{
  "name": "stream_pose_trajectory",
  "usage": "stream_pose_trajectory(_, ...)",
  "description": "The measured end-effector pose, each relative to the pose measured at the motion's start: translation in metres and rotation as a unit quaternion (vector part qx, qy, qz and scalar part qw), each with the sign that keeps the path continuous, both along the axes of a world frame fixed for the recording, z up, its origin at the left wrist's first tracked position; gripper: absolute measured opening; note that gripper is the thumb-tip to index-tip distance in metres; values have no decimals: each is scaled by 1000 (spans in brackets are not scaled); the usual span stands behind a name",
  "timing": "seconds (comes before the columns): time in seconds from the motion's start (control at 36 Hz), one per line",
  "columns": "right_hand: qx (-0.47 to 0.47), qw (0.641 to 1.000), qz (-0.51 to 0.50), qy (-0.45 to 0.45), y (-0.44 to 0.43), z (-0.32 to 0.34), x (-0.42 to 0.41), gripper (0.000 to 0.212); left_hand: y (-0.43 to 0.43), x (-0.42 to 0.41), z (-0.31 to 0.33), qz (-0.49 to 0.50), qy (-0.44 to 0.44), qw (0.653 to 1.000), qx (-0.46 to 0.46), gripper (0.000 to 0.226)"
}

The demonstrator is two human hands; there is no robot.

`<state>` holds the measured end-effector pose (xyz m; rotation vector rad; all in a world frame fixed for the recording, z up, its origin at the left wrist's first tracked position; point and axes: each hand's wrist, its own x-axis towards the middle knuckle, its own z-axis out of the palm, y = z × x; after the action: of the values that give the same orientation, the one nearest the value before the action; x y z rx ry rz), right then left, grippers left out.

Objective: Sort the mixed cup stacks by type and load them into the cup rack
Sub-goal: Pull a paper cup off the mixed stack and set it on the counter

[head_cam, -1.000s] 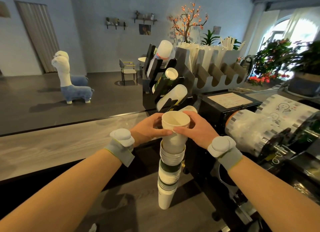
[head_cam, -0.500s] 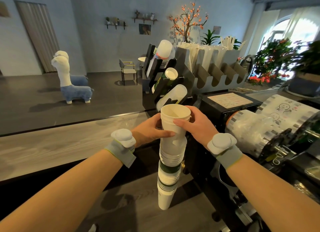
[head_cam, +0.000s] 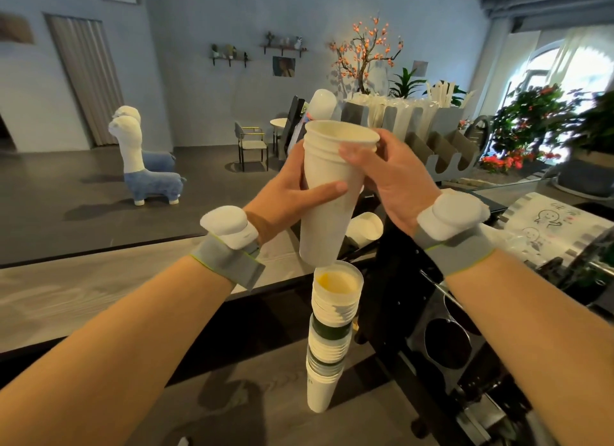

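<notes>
No legible brand or wording on any cup. The film roll (head_cam: pixel 545 226) at right carries printed cartoon smiley figures with a few characters too small to read.

Left hand (head_cam: pixel 292 193) is closed around the side of a short stack of plain white cups (head_cam: pixel 329 193), thumb laid across the front, fingers behind. Right hand (head_cam: pixel 395 176) grips the same stack near its rim, thumb on the front wall just under the lip. Both forearms rise from the lower corners; each wrist wears a grey band with a white pod.

The held stack is tilted, base toward the left, its bottom just above the top of the mixed cup stack (head_cam: pixel 329 339). That stack stands upright on the dark lower surface (head_cam: pixel 252 409), with white cups above and two dark green bands further down. Its top cup is open, with a yellowish tint inside.

The cup rack (head_cam: pixel 352 246) stands behind the hands, mostly hidden; one white cup mouth shows in a lower slot, a white stack at the top.

Compared with half a second ago, the white cups have been lifted clear of the mixed stack and raised; previously they were still seated in it.
</notes>
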<state>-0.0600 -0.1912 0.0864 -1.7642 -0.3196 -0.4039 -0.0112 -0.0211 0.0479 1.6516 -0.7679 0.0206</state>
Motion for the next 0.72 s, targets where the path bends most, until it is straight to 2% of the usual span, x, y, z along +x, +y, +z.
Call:
stream_pose_trajectory(0.08,-20,1000,6,-15,12,12,-4,68,11,-7,12,13,-15,1000,8,79)
stream_pose_trajectory(0.17,-43,999,14,-17,23,14,-6,72,24,-10,10,8,6,1000,18,73)
stream_pose_trajectory(0.33,-88,996,27,6,66,-11,-5,65,78,-22,-15,19,57,998,32,63)
stream_pose_trajectory(0.44,-66,996,43,46,94,-38,-4,66,108,-33,-41,33,104,994,20,71)
stream_pose_trajectory(0.61,-16,992,66,111,139,-83,-5,57,152,-53,-83,80,165,983,1,70)
stream_pose_trajectory(0.72,20,981,96,169,169,-112,-10,46,183,-66,-117,126,201,971,26,92)
